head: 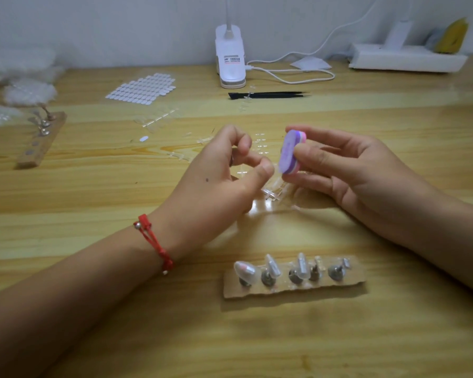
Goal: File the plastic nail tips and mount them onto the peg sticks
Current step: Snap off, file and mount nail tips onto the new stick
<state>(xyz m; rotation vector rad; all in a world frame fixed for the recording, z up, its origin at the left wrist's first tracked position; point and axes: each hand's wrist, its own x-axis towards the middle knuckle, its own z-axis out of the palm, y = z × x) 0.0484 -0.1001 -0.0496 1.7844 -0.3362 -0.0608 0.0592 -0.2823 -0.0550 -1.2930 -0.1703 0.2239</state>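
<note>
Your right hand (347, 170) holds the purple file (289, 151) in its grip; your left hand (224, 170) has a curled grip; I cannot tell what it holds.

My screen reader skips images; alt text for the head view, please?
The right hand holds a purple nail file beside the left hand, which seems to pinch a clear nail tip. Nearer, a cardboard strip carries peg sticks, some bearing tips.

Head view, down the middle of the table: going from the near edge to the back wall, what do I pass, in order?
Cardboard strip of peg sticks → purple nail file held in the right hand → black tweezers → white clip lamp.
</note>
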